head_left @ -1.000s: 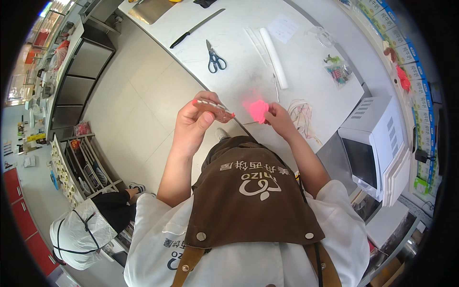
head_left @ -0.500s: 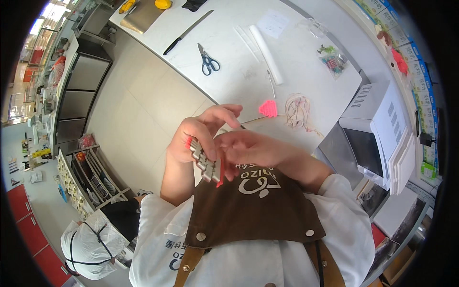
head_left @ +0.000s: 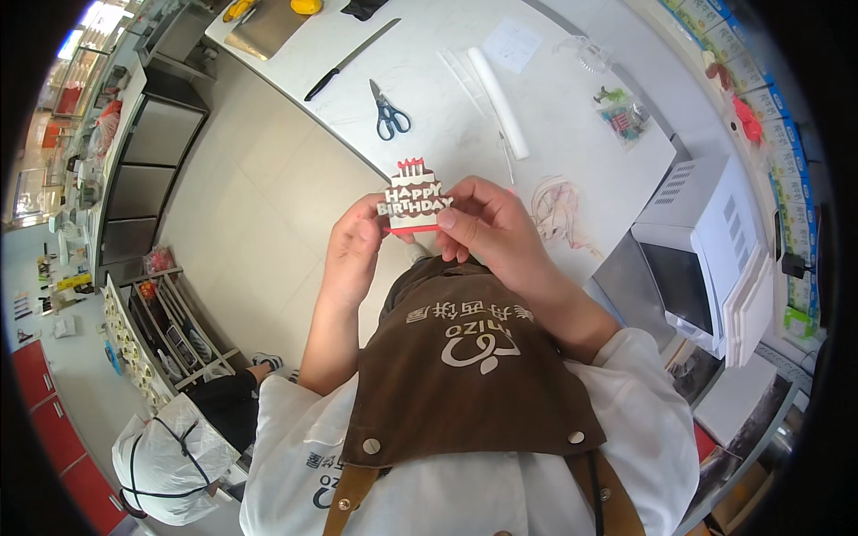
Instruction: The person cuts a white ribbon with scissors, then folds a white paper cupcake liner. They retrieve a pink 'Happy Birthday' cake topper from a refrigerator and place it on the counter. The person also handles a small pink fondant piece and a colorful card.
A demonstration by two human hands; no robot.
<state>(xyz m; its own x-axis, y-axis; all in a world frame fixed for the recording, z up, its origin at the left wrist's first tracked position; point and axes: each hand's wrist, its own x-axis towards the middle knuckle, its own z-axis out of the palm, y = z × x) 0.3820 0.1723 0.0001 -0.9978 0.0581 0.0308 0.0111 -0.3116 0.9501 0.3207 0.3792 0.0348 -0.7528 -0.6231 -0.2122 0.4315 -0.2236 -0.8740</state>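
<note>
Upright in front of my apron, a cake-shaped topper [head_left: 412, 191] faces me. It is white and brown with raised white lettering, a red base strip and red-tipped candles on top. The fingers of my left hand [head_left: 356, 246] close on its lower left edge. My right hand [head_left: 492, 223] pinches the lower right corner, thumb on the front and fingers behind. Beyond the right hand, on the white table [head_left: 429, 165], lies a thin craft tool [head_left: 508, 154]. Crumpled pale strips [head_left: 556, 210] lie to its right.
Scissors [head_left: 389, 118], a long knife [head_left: 353, 61], a white rolling pin [head_left: 498, 103] and a small plastic bag [head_left: 623, 121] lie on the table. A microwave [head_left: 693, 259] stands at right. Another person in white [head_left: 174, 464] is at lower left.
The topper has swung from tilted and edge-on to upright, facing me, and moved farther out. My hands have parted to its two sides. My right hand now mostly covers a pink piece on the table.
</note>
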